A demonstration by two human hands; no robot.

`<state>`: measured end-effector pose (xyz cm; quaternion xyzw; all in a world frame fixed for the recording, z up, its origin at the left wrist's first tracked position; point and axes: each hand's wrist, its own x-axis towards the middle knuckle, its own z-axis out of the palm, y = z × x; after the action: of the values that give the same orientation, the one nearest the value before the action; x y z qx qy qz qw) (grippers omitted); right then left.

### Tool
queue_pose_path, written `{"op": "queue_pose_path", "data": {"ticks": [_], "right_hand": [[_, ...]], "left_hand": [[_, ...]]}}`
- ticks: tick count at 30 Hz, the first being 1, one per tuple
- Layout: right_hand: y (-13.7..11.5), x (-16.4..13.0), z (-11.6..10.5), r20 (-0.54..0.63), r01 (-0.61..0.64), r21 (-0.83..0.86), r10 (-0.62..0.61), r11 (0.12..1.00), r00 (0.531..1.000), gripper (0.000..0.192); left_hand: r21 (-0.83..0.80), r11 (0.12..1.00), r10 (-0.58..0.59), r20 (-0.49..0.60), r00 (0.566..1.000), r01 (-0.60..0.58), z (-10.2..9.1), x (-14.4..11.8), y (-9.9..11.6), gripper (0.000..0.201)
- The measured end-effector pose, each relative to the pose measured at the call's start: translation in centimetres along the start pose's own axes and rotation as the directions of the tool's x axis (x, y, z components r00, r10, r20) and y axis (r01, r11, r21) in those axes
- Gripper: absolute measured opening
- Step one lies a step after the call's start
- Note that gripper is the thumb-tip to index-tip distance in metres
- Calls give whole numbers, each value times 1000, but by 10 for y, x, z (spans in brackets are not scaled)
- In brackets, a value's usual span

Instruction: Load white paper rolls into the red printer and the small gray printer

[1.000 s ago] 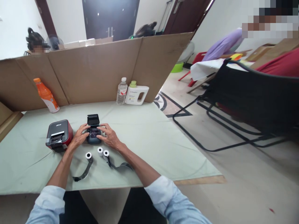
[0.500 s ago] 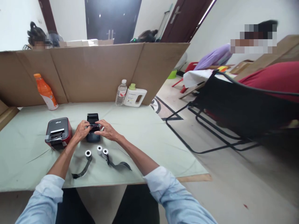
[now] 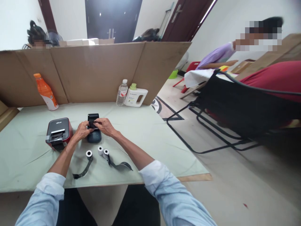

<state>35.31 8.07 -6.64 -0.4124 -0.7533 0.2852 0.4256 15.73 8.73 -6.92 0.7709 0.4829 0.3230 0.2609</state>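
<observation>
A small dark printer (image 3: 94, 137) with its lid up sits on the pale green tablecloth (image 3: 145, 138). My left hand (image 3: 81, 130) and my right hand (image 3: 104, 126) meet above its open top, pinching a small dark piece that I cannot make out between the fingertips. Three small white paper rolls lie just in front: one (image 3: 88, 153) with a dark strip trailing to the left, a plain one (image 3: 100, 150), and one (image 3: 106, 152) with a dark strip trailing right.
A red-and-black printer (image 3: 58, 133) stands left of my hands. An orange bottle (image 3: 46, 92), a water bottle (image 3: 122, 93) and a white jug (image 3: 136, 96) stand along the cardboard screen (image 3: 94, 70). A black chair frame (image 3: 235, 106) is on the right. Other people sit beyond.
Both hands have lifted from the printer's body to just above its open top and closed in on a small dark piece. My view has shifted slightly.
</observation>
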Motion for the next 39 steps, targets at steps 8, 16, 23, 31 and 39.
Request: {"op": "queue_pose_path", "data": {"ticks": [8, 16, 23, 31, 39], "right_hand": [[-30, 8, -18, -44, 59, 190, -51, 980, 998, 26], [-57, -12, -39, -58, 79, 308, -64, 948, 996, 28], [-58, -64, -33, -44, -6, 364, 24, 931, 999, 24], [-47, -118, -46, -117, -150, 281, 189, 948, 975, 17], [-41, -177, -70, -239, -178, 110, 200, 978, 950, 15]], "left_hand": [[-208, 976, 54, -43, 998, -62, -11, 1, 21, 25], [-261, 963, 62, -7, 998, -62, -33, -13, 40, 25], [-63, 991, 126, 59, 990, -122, -41, -50, 57, 18], [60, 986, 146, 100, 984, -153, -16, -51, 77, 32], [93, 923, 317, 367, 875, -373, 27, -23, 121, 28]]}}
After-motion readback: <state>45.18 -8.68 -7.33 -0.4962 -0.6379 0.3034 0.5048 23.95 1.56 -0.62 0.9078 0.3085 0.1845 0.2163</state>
